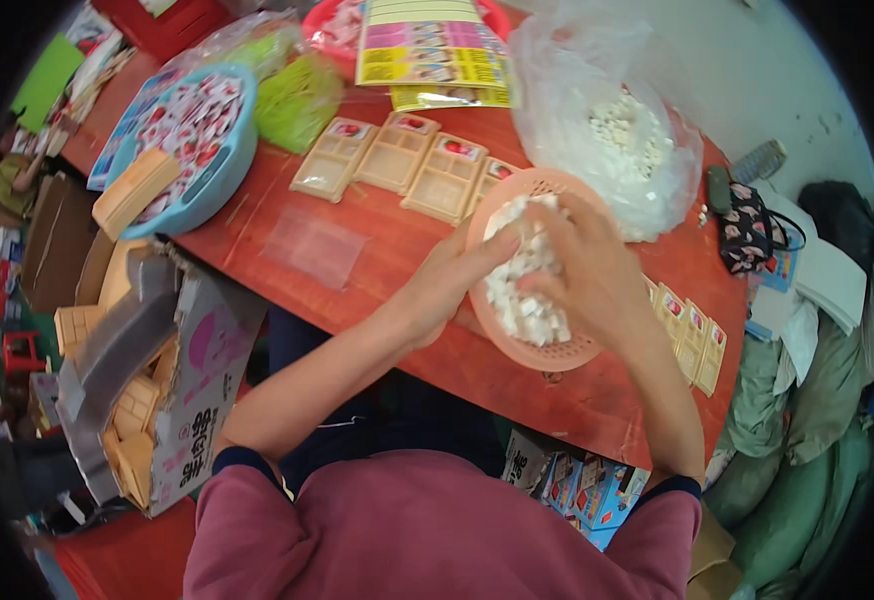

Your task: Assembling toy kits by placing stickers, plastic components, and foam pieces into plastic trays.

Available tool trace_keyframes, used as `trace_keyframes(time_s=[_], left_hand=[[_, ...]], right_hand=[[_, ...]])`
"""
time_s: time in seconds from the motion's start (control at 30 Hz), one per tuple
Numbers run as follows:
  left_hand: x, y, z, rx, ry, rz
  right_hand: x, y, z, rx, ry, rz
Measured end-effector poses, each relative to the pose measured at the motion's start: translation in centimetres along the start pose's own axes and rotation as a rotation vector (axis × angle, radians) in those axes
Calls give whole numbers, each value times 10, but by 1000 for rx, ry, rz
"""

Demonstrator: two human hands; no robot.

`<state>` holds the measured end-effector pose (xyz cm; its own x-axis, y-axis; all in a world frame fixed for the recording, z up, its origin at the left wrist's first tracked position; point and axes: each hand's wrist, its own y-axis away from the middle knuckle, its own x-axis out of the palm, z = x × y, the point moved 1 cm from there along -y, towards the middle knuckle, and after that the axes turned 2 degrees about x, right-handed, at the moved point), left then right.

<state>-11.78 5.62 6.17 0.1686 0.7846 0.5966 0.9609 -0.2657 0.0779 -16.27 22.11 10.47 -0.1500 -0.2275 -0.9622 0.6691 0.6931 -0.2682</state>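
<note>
A peach-coloured perforated plastic basket (577, 350) is tilted over the table's front part, with many small white pieces (527, 300) in it. My left hand (457, 265) is closed on the basket's left rim, its thumb reaching in over the pieces. From the right, my right hand (592, 265) reaches into the basket, fingers and thumb apart over the white pieces; whether any piece lies between them is hidden. Behind the basket, several tan compartment trays (442, 178) with small red-printed packets stand in a row.
A clear plastic sheet (315, 248) lies on the red table (407, 330). At left stands a blue basin (247, 130) of printed packets with a tan tray on its rim. A clear bag (597, 180) of white pieces is at back right; more narrow trays (692, 325) lie right.
</note>
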Motion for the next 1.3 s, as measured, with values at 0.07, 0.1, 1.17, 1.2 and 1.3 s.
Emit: trace_keyframes(time_s=[0.07, 0.1, 1.17, 1.2, 1.3], left_hand=[[-19, 25, 8, 29, 5, -64], [-27, 37, 9, -4, 18, -96], [-113, 177, -6, 273, 66, -493], [-115, 179, -6, 269, 78, -506], [-121, 189, -5, 313, 49, -582]], right_hand=[[15, -2, 26, -63, -178, 105], [23, -2, 38, -137, -158, 65], [91, -68, 183, -295, -730, -51], [89, -71, 183, -296, -729, -47], [77, -89, 183, 421, -1501, 582]])
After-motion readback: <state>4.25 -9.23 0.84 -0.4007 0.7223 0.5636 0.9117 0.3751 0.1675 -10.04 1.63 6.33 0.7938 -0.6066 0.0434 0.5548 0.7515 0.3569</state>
